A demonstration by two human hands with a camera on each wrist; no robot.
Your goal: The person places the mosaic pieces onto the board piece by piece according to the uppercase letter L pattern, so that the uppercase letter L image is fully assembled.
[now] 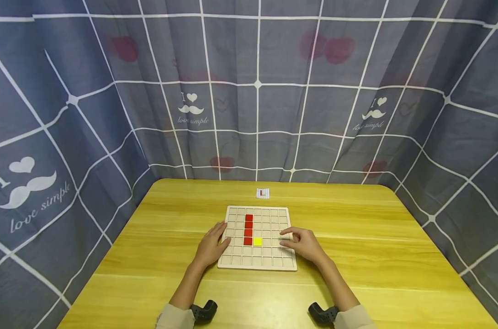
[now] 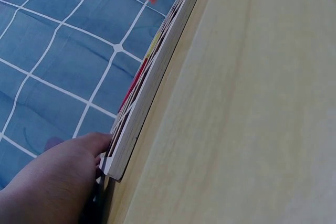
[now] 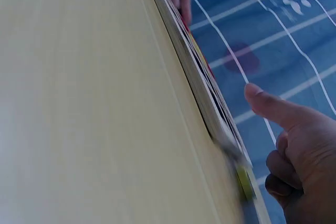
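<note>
A pale wooden grid board [image 1: 273, 261] lies flat on the table. Several red tiles [image 1: 248, 225] form a column in its cells, and one yellow tile [image 1: 257, 241] sits directly right of the lowest red one. My left hand [image 1: 210, 245] rests at the board's left edge, its fingers fairly straight along the side and its thumb over the rim. Over the right part of the board hovers my right hand [image 1: 304, 244], thumb and index finger spread apart, with nothing visible between them. In the right wrist view the right thumb [image 3: 275, 109] sticks out while the lower fingers are bent.
Behind the board, a small card [image 1: 263, 193] printed with a coloured grid lies on the yellow wood-grain table [image 1: 150, 274]. A blue-grey curtain [image 1: 232, 109] with white lines surrounds the table's back and sides. Black devices [image 1: 204, 312] are worn on both wrists.
</note>
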